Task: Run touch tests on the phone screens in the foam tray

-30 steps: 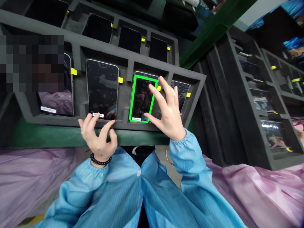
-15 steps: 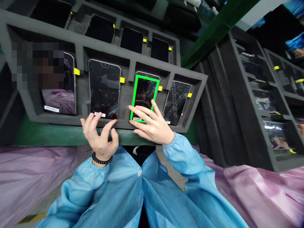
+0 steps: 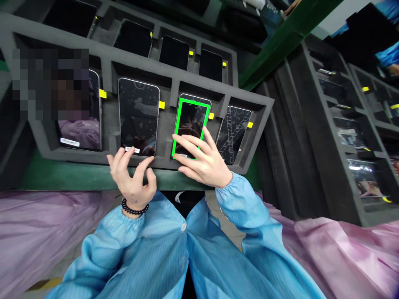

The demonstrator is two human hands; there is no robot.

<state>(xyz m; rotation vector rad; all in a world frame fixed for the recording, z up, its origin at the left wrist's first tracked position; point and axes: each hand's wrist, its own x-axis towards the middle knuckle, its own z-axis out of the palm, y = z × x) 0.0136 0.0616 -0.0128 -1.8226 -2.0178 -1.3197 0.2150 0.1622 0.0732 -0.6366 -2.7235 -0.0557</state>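
Observation:
A grey foam tray lies before me with smartphones in its slots. Over the lower part of a phone with a bright green frame on its screen, my right hand is spread, fingers apart. To its right, a phone shows a grid of white lines. My left hand, loosely curled with fingers apart, rests at the bottom edge of a dark-screened phone; its fingertips are by the white label. At the far left is another phone, partly behind a pixelated patch.
Behind stands a second foam tray with several dark phones. Stacked foam trays holding phones are at the right, beside a green metal bar. The green bench edge runs in front of me. Pink garments show on both sides.
My right hand has shifted slightly right, its fingers still over the green-framed phone. The left hand keeps nearly the same pose. The whole view has drifted a little.

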